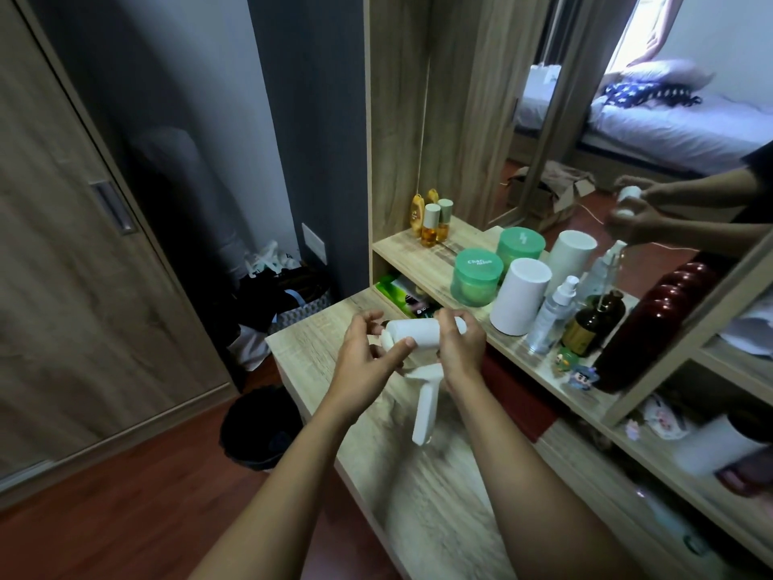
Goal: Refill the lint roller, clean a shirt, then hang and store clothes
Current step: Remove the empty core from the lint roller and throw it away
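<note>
I hold a white lint roller [418, 334] in the air above the wooden dresser top [305, 349]. Its white handle [424, 408] hangs down between my wrists. My left hand [368, 357] grips the left end of the roll, thumb laid across its front. My right hand [458, 349] grips the right end, fingers curled over the top. The roll lies roughly level. A tall white cylinder [520, 295] stands on the shelf behind, to the right.
Green jars [477, 276], spray bottles [552, 311], a brown bottle [592, 322] and a dark red container [652, 324] crowd the shelf before a mirror [627, 119]. A black bin [261, 429] and a laundry bag [288, 303] stand on the floor left. A wardrobe door [75, 244] is far left.
</note>
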